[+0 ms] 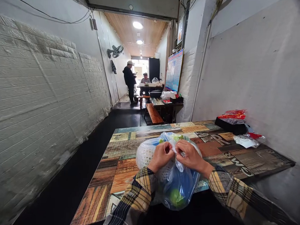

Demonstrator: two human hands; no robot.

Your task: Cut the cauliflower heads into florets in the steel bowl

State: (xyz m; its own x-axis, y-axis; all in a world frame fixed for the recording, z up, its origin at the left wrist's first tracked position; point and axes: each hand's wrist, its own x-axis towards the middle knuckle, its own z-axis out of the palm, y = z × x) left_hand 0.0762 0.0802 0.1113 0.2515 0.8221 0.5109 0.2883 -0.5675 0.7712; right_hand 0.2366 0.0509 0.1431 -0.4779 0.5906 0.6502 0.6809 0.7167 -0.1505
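A clear plastic bag (pixel 168 182) sits at the near edge of the patterned wooden table (pixel 127 169). Through its film I see a round green fruit (pixel 177 197) low at the front, something blue, and a white perforated basket or netting (pixel 144 153) at the left. My left hand (pixel 163 154) pinches the gathered top of the bag from the left. From the right, my right hand (pixel 188 155) grips the same bunched plastic, its fingertips close to the left ones. Whether the plastic is knotted is hidden between my fingers.
A black box (pixel 230 125) with red packets and a crumpled clear packet (pixel 249 140) lie at the table's right. Beyond stand a wooden bench (pixel 154 113) and another table. Farther back, one person (pixel 130 81) stands and another (pixel 145 79) sits. Walls flank both sides.
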